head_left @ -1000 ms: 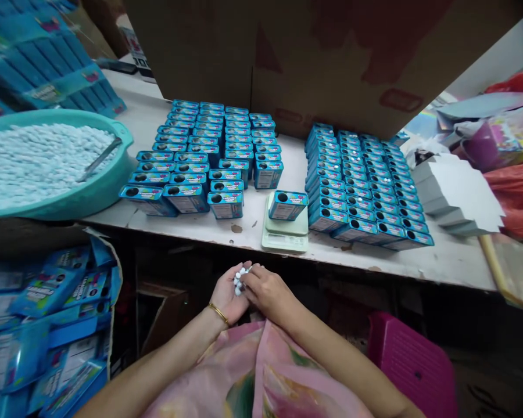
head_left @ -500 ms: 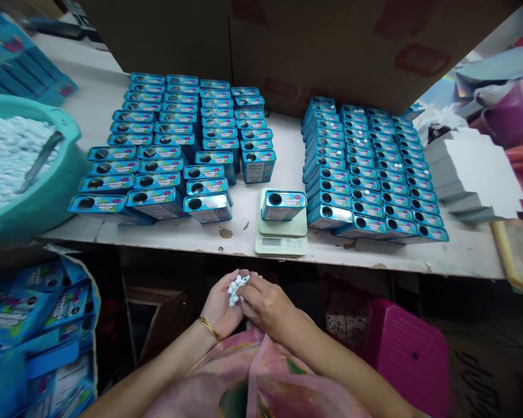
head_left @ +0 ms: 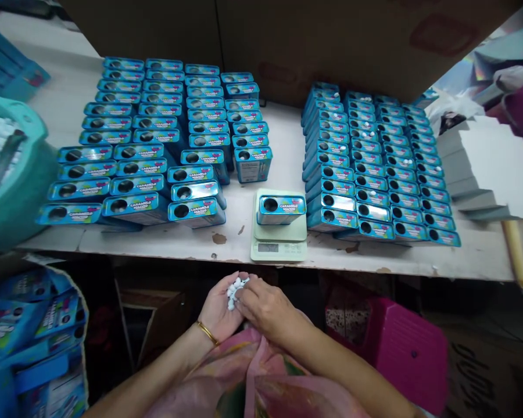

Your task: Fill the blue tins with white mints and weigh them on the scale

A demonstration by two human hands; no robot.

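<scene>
Pellets (head_left: 233, 293) lie in the left hand (head_left: 218, 310); the right hand (head_left: 265, 305) rests close against it. Straight ahead, on the near edge of the bench (head_left: 196, 239), a scale (head_left: 283, 233) bears one tin (head_left: 283, 218). Ahead and left of the hands stand tin rows (head_left: 157, 136), then a basin (head_left: 32, 125). Ahead and right stand further rows (head_left: 366, 157). Behind both groups rises a carton (head_left: 331, 52).

Cool, fairly even light whitens the table (head_left: 287, 133), while the space beneath it falls into deep shadow and the cardboard box (head_left: 331, 52) on the far side looks dim. Glare washes out some tops among the blue tins (head_left: 339, 202). The wide lens stretches the edges; the green bowl (head_left: 9, 203) at left is soft, the white pieces (head_left: 234, 290) slightly so.
</scene>
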